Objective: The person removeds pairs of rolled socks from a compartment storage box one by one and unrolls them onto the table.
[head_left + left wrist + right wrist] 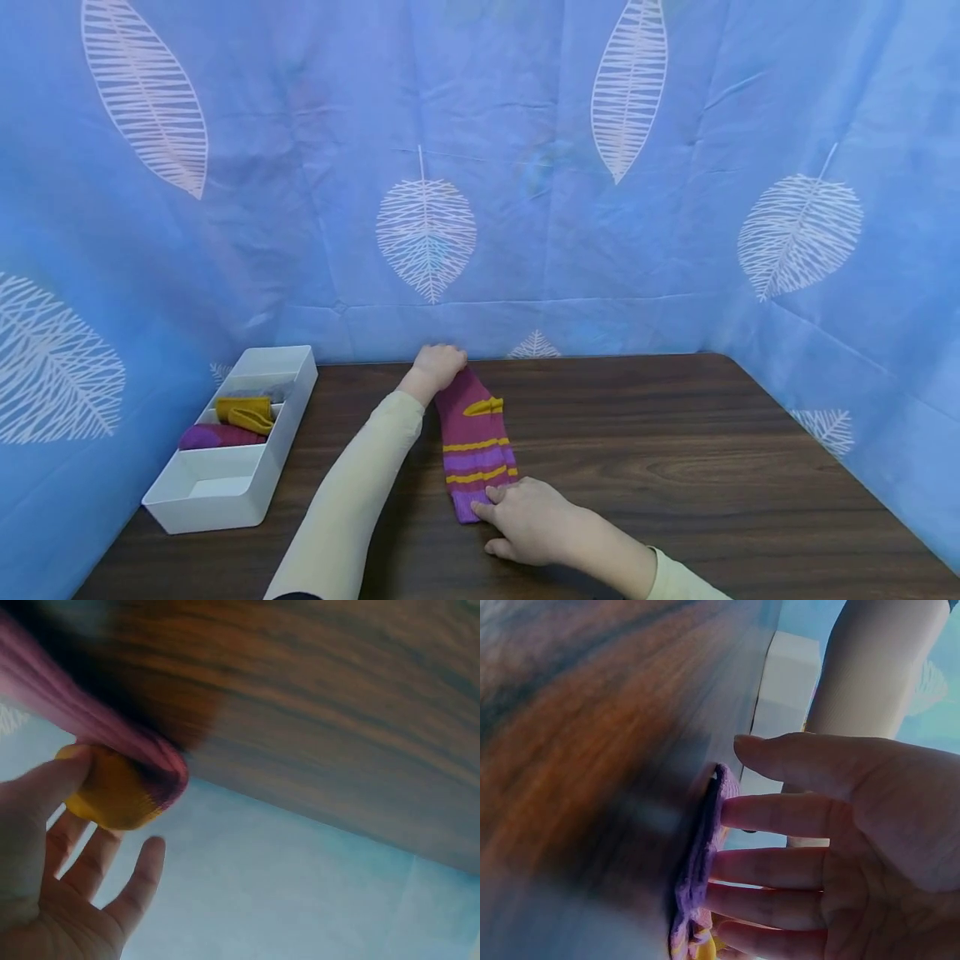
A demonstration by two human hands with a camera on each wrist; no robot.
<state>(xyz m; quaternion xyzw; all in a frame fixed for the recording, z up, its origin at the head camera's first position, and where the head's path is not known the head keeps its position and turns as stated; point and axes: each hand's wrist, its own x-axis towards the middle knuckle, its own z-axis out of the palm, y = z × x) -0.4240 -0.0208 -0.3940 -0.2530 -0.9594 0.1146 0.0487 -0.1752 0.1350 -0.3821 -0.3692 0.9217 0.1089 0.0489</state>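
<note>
A striped magenta sock (471, 454) with yellow bands, a yellow heel and a purple cuff lies lengthwise on the table. At its far end my left hand (438, 367) pinches the yellow toe (120, 795) between thumb and fingers, with the end lifted off the wood in the left wrist view. My right hand (536, 521) is at the near end, its fairly straight fingers (772, 868) touching the purple cuff (724, 787). Its thumb stands apart from the cloth.
On the left of the dark wooden table (675, 467) is a white divided box (210, 512). Its compartments hold a folded mustard-yellow sock (247, 412), a magenta and purple sock (221, 436) and something greyish (262, 390). A blue leaf-patterned curtain (525, 233) hangs behind.
</note>
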